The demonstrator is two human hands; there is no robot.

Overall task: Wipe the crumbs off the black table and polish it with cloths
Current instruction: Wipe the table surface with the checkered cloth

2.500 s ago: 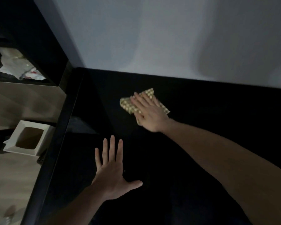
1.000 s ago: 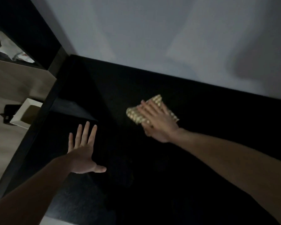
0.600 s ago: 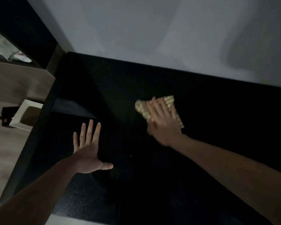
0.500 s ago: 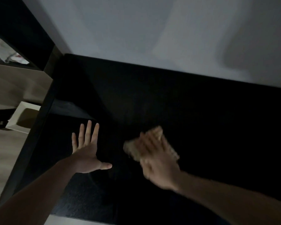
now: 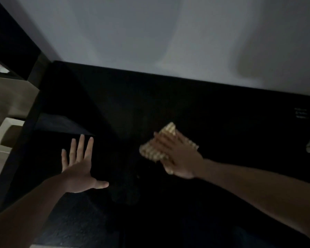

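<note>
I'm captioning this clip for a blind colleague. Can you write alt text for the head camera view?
A person's right hand presses a checked cloth flat onto a black table under dim light. The left hand rests open, fingers spread, on the table nearer its left edge, with a pale wall behind.

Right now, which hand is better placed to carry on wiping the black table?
The right hand: it lies flat on the checked cloth in the middle of the table. The left hand is bare, fingers spread on the tabletop, with no cloth under it.

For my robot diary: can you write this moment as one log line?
step: wiping | right hand: flat on checked cloth | left hand: open on black table
</note>
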